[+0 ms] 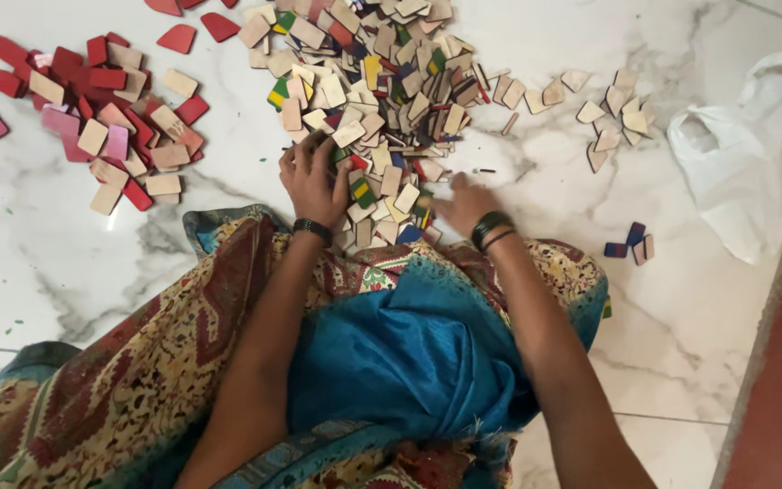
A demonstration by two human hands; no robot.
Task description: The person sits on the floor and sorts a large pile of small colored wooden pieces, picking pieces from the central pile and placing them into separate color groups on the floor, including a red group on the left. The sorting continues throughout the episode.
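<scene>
- Two bare hands work at the near edge of a large heap of small wooden tiles [382, 100] that lies on the white marbled floor [47, 272].
- The left hand [312, 177] rests palm down on the heap, its fingers [305, 149] curled and close together over the tiles; I cannot tell whether they pinch one. A dark band sits on its wrist.
- The right hand [463, 204] lies flat at the heap's near right edge, fingers stretched out toward the tiles and blurred, holding nothing that shows.
- The heap mixes plain wood faces with red, yellow, green and blue ones.
- A separate pile of red and pink tiles [101, 109] lies well apart to the left.
- A few plain tiles [613, 122] sit to the right, near a white plastic bag [758, 149].
- A few blue tiles [631, 243] lie alone near the right forearm.
</scene>
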